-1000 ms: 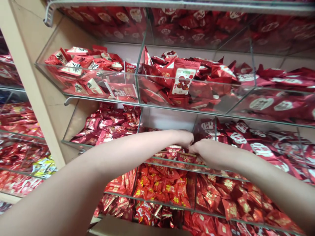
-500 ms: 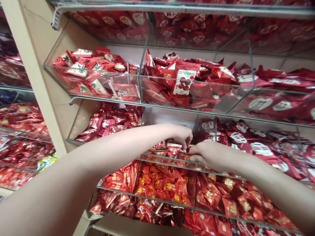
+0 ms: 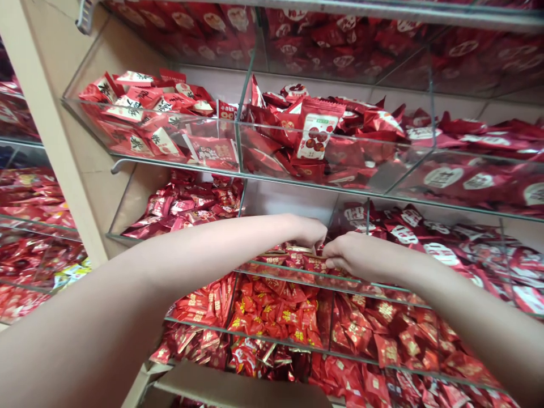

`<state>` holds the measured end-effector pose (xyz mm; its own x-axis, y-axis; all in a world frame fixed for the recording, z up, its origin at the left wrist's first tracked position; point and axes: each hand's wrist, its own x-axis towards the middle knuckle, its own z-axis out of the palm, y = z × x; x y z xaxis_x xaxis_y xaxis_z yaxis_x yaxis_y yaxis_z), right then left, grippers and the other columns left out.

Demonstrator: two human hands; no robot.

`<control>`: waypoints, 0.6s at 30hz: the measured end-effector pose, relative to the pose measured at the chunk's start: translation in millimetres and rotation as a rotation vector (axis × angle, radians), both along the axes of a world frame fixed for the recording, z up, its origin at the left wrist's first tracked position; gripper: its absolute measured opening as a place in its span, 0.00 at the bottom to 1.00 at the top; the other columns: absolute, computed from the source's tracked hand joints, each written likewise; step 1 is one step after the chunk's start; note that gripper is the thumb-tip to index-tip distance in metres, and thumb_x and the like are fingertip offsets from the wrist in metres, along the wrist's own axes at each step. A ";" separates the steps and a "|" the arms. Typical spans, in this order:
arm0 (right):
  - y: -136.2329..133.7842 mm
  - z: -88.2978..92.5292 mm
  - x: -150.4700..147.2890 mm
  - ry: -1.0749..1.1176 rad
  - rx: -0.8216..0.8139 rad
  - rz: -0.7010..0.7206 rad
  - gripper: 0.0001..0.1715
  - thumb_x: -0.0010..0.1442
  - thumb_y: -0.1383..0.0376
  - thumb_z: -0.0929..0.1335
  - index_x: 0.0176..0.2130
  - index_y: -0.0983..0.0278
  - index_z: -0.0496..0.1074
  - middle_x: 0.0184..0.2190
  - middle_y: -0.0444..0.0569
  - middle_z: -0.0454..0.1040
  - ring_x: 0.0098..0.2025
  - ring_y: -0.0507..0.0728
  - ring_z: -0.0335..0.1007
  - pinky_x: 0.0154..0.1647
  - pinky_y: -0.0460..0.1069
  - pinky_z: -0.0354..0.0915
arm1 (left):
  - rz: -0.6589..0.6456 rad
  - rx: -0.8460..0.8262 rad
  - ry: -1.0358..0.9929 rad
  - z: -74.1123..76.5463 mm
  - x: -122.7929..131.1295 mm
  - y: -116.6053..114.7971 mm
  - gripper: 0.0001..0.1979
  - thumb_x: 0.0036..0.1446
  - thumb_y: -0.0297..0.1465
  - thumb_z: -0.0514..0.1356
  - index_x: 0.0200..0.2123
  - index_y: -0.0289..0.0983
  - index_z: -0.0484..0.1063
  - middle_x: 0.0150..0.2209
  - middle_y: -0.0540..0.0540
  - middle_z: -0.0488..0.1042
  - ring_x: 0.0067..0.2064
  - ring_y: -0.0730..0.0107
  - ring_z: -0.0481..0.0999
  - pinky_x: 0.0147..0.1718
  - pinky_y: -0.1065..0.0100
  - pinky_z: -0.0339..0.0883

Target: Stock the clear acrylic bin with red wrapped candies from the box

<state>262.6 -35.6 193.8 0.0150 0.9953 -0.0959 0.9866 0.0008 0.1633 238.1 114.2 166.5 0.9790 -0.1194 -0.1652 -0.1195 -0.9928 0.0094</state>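
Both hands reach into a glass compartment of the middle shelf. Small red packets [image 3: 295, 259] with gold lettering lie in a row along its front pane. My left hand [image 3: 311, 231] points down behind the row, its fingers bent and closed at the packets; their tips are partly hidden. Close beside it, my right hand [image 3: 347, 253] has thumb and fingers pinched at the right end of the row, on a red packet whose far side is hidden. The fingertips of the two hands nearly meet.
Above runs a shelf with a glass front pane [image 3: 272, 144] and red snack packets [image 3: 317, 135]. Dark red bags [image 3: 437, 249] fill the compartment to the right. Below are more packets [image 3: 280, 311] and an open cardboard box [image 3: 238, 385]. A wooden upright [image 3: 55, 130] stands left.
The view has shifted slightly, so the shelves sit a little further left and higher. Both hands stay at the same row of packets, with only small finger movement.
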 end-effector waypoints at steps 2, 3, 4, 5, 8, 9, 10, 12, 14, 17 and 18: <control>1.8 -1.7 -1.0 -0.015 -0.015 -0.013 0.12 0.55 0.69 0.60 0.31 0.63 0.73 0.28 0.47 0.74 0.28 0.51 0.66 0.28 0.44 0.56 | 0.008 -0.006 -0.014 -0.9 -2.0 -0.2 0.05 0.39 0.27 0.59 0.22 0.35 0.75 0.14 0.56 0.62 0.22 0.75 0.58 0.23 0.70 0.54; 2.4 -2.7 -1.0 -0.018 -0.022 -0.020 0.12 0.55 0.69 0.61 0.31 0.63 0.73 0.28 0.47 0.74 0.27 0.51 0.66 0.27 0.44 0.55 | 0.011 -0.012 -0.016 -1.2 -3.4 -0.4 0.05 0.39 0.26 0.59 0.23 0.35 0.75 0.14 0.56 0.62 0.21 0.75 0.58 0.23 0.71 0.53; 2.9 -3.7 -0.7 -0.017 -0.026 -0.026 0.12 0.54 0.68 0.61 0.31 0.63 0.73 0.27 0.47 0.74 0.27 0.51 0.66 0.26 0.44 0.55 | 0.014 -0.018 -0.015 -1.4 -4.8 -0.4 0.06 0.39 0.26 0.59 0.23 0.35 0.76 0.14 0.56 0.63 0.21 0.76 0.58 0.23 0.71 0.53; 3.0 -4.7 0.0 -0.011 -0.025 -0.026 0.12 0.54 0.68 0.61 0.31 0.63 0.73 0.26 0.47 0.74 0.26 0.51 0.66 0.26 0.44 0.55 | 0.017 -0.023 -0.013 -1.2 -6.2 -0.4 0.06 0.40 0.27 0.59 0.23 0.36 0.76 0.14 0.56 0.64 0.21 0.76 0.58 0.22 0.71 0.53; 2.6 -7.5 2.4 0.006 -0.010 -0.029 0.12 0.54 0.66 0.61 0.30 0.63 0.72 0.25 0.48 0.74 0.26 0.52 0.66 0.26 0.45 0.55 | 0.011 -0.035 -0.021 1.6 -10.6 -1.7 0.06 0.41 0.29 0.59 0.25 0.37 0.76 0.17 0.54 0.68 0.20 0.75 0.60 0.21 0.71 0.53; 2.3 -8.4 3.0 0.003 -0.010 -0.037 0.12 0.55 0.66 0.60 0.30 0.63 0.72 0.26 0.48 0.74 0.26 0.52 0.67 0.26 0.45 0.55 | 0.002 -0.038 -0.038 3.7 -12.9 -3.0 0.07 0.41 0.29 0.59 0.26 0.37 0.76 0.18 0.53 0.70 0.21 0.75 0.61 0.22 0.72 0.54; 1.8 -9.2 3.4 -0.007 -0.011 -0.043 0.12 0.55 0.65 0.60 0.30 0.63 0.72 0.26 0.49 0.75 0.27 0.53 0.68 0.26 0.46 0.55 | -0.008 -0.042 -0.067 6.4 -16.0 -4.8 0.07 0.42 0.29 0.59 0.27 0.37 0.76 0.20 0.52 0.72 0.22 0.75 0.62 0.23 0.72 0.55; 0.8 -11.3 4.2 -0.032 -0.004 -0.051 0.13 0.55 0.65 0.60 0.30 0.64 0.73 0.27 0.51 0.75 0.29 0.55 0.69 0.27 0.46 0.55 | -0.017 -0.058 -0.157 12.8 -26.1 -9.4 0.09 0.47 0.29 0.56 0.32 0.36 0.75 0.26 0.50 0.75 0.26 0.74 0.65 0.27 0.73 0.56; -0.4 -14.2 5.8 -0.042 0.021 -0.037 0.15 0.56 0.65 0.59 0.29 0.63 0.73 0.28 0.52 0.76 0.30 0.56 0.69 0.28 0.47 0.55 | -0.001 -0.078 -0.239 18.9 -42.0 -13.9 0.13 0.53 0.32 0.51 0.35 0.35 0.74 0.30 0.48 0.75 0.29 0.74 0.66 0.29 0.74 0.57; -2.0 -19.5 9.8 -0.015 0.069 -0.033 0.16 0.56 0.63 0.58 0.29 0.63 0.72 0.27 0.51 0.76 0.29 0.56 0.69 0.28 0.47 0.56 | 0.061 -0.172 -0.211 22.4 -71.2 -16.7 0.25 0.56 0.44 0.44 0.34 0.33 0.73 0.27 0.48 0.73 0.26 0.75 0.66 0.25 0.75 0.57; -2.4 -21.1 11.0 -0.003 0.080 -0.036 0.16 0.56 0.63 0.58 0.29 0.62 0.72 0.27 0.51 0.76 0.29 0.56 0.69 0.28 0.47 0.56 | 0.080 -0.203 -0.183 21.5 -80.1 -16.5 0.26 0.55 0.46 0.45 0.34 0.33 0.73 0.26 0.49 0.73 0.26 0.75 0.66 0.25 0.76 0.57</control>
